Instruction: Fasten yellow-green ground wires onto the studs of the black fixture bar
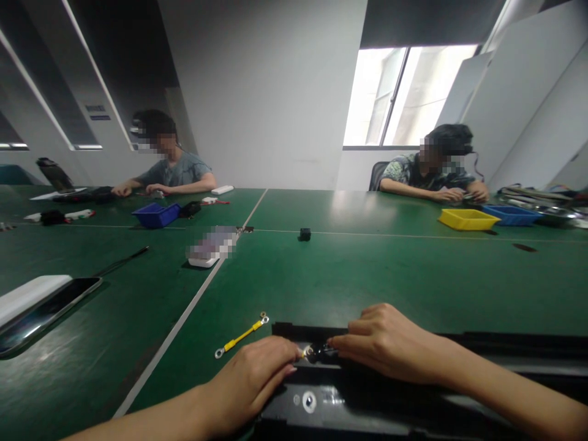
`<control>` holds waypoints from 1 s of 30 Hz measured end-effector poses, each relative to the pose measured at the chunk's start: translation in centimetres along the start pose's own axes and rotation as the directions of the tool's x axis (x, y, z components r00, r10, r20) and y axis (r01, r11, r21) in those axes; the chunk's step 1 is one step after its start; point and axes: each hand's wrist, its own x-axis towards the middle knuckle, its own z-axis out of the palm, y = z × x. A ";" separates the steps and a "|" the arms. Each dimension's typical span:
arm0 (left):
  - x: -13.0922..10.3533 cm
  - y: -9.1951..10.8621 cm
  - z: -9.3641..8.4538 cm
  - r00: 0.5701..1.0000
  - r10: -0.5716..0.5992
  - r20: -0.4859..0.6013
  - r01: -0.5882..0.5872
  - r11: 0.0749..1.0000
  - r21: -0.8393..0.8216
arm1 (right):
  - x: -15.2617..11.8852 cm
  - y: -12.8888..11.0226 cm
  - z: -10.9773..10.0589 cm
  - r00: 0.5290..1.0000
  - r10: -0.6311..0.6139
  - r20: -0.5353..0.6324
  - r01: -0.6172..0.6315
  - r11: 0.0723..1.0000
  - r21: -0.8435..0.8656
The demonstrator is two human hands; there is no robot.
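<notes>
In front of me lies a long black metal channel, its left end close to the middle of the view. Over that end, my left hand is closed, its fingertips pinching a small metal ring terminal with a bit of yellow beside it. My right hand comes in from the right, fingers pressed together at a dark shiny part just beside the terminal; what it grips is too dark to make out. A short yellow cable with ring terminals rests on the green table, beyond my left hand.
A black cube and a white device stand farther out. At left lies a phone against a white box. Two people sit across the table, near a dark blue bin, a yellow bin and a blue bin.
</notes>
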 end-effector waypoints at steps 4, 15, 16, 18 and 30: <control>0.0 -0.1 0.0 1.000 -0.005 0.001 0.005 1.000 -0.002 | -0.1 -0.1 -0.1 1.000 -0.010 -0.001 0.010 1.000 -0.012; -0.1 0.0 0.1 1.000 -0.012 -0.002 0.012 1.000 -0.009 | -0.1 -0.4 -0.1 0.999 -0.026 -0.026 0.025 0.999 -0.020; -0.1 0.0 0.1 1.000 -0.012 -0.002 0.012 1.000 -0.014 | -0.1 -0.5 -0.1 0.999 -0.025 -0.029 0.024 0.999 -0.021; -0.1 -0.1 0.1 1.000 -0.011 0.000 0.011 1.000 -0.019 | 0.0 -0.7 0.0 0.999 -0.027 -0.031 0.026 0.999 -0.029; 0.0 -0.1 0.1 1.000 -0.001 -0.007 0.001 1.000 0.005 | 0.1 -1.2 0.4 0.997 -0.013 -0.076 0.009 0.999 -0.047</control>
